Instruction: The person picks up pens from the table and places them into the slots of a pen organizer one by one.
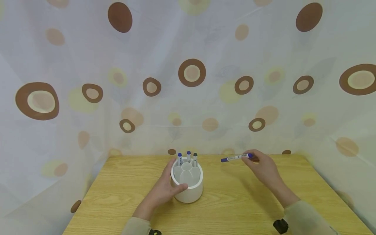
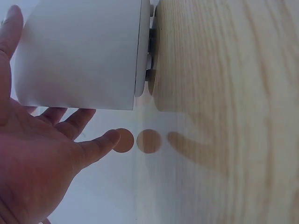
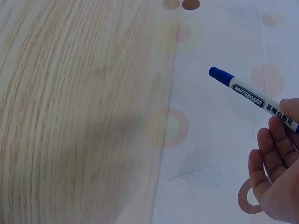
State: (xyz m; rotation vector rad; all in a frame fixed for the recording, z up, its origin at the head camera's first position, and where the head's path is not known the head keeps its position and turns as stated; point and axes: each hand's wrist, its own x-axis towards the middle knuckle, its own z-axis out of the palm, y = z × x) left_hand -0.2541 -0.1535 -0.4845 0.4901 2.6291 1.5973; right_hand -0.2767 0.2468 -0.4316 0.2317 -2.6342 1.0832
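Note:
A white round pen holder with several compartments is on the table, in the middle of the head view. My left hand grips its left side, the thumb at the front rim and the fingers around the far side. Two blue-capped markers and a dark-capped marker stand upright in its back compartments. To the right, my right hand pinches a white whiteboard marker with blue ends near one end. This marker is held nearly level above the table, its other end pointing left toward the holder.
The wood-grain table reaches back to a pale curtain with brown and yellow circles, which also hangs at both sides. Dark wrist straps show by the sleeves at the bottom.

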